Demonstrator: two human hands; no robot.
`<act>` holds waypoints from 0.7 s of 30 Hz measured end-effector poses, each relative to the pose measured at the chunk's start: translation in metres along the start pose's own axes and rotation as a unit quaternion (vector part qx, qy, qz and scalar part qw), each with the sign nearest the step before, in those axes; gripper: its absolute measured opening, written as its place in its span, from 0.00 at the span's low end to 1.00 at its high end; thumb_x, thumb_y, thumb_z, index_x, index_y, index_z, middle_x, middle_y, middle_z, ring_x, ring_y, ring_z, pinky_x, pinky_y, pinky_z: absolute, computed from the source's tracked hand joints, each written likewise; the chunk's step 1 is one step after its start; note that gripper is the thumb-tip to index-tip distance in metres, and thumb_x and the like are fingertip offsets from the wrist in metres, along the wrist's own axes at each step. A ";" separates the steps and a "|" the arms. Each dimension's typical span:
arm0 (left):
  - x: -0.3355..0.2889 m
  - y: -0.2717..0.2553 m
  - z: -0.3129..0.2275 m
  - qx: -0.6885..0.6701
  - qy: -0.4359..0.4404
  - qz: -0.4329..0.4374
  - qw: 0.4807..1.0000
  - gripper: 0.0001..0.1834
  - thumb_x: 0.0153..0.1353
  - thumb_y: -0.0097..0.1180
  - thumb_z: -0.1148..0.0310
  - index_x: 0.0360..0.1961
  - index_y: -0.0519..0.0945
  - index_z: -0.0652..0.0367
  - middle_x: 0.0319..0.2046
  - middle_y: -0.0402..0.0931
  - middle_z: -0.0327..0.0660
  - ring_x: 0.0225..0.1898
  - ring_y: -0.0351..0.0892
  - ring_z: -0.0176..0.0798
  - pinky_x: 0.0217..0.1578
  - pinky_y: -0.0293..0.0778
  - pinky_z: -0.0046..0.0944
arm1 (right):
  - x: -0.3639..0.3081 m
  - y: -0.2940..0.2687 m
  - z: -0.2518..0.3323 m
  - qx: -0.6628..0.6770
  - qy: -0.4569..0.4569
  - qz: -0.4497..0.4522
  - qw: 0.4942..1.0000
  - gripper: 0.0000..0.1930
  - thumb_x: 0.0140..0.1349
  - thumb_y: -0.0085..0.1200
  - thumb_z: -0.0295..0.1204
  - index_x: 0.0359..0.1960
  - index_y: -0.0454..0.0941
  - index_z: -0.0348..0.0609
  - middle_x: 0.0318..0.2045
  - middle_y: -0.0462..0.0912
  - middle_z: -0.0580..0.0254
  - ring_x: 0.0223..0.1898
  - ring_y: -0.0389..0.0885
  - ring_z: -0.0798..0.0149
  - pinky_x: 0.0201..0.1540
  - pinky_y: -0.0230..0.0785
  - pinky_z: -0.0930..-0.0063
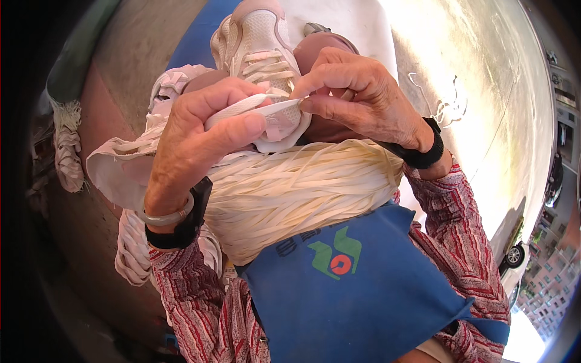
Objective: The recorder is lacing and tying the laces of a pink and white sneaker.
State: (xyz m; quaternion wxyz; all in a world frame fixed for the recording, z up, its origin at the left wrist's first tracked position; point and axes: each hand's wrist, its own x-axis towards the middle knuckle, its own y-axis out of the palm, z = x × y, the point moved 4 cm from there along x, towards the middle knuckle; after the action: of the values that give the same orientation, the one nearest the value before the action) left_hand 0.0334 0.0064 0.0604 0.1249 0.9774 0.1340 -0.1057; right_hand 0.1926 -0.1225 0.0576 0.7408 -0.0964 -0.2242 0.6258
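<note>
A white and pale pink sneaker (257,36) lies in front of me with its toe pointing away, its upper part laced with a flat cream shoelace (266,63). My left hand (209,118) curls round the flat white shoelace (236,111), which loops between thumb and fingers over the shoe's opening. My right hand (357,94) pinches the lace near its end between thumb and forefinger, just right of the left fingertips. Below the hands, a thick bundle of cream shoelaces (302,187) lies across my lap on a blue apron (357,290).
More pale shoes (169,88) and uppers (124,163) are heaped at the left. A braided lace bundle (133,248) hangs beside my left forearm. Loose laces (451,109) lie on the bright floor at the right. A parked car (514,257) stands beyond.
</note>
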 end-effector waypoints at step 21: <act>-0.034 0.000 -0.013 0.406 0.306 -0.206 0.836 0.08 0.58 0.61 0.81 0.40 0.83 0.66 0.32 0.81 0.43 0.31 0.79 0.34 0.31 0.74 0.31 | 0.019 0.021 -0.022 -0.057 -0.066 0.005 0.996 0.08 0.61 0.60 0.29 0.40 0.84 0.41 0.34 0.80 0.57 0.34 0.80 0.57 0.38 0.71 0.68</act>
State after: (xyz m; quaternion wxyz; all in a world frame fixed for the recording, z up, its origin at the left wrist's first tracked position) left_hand 0.0038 0.0020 0.0804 -0.3549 0.8728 0.3086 0.1303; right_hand 0.1864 -0.0972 0.0336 0.7148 -0.0980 -0.3070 0.6206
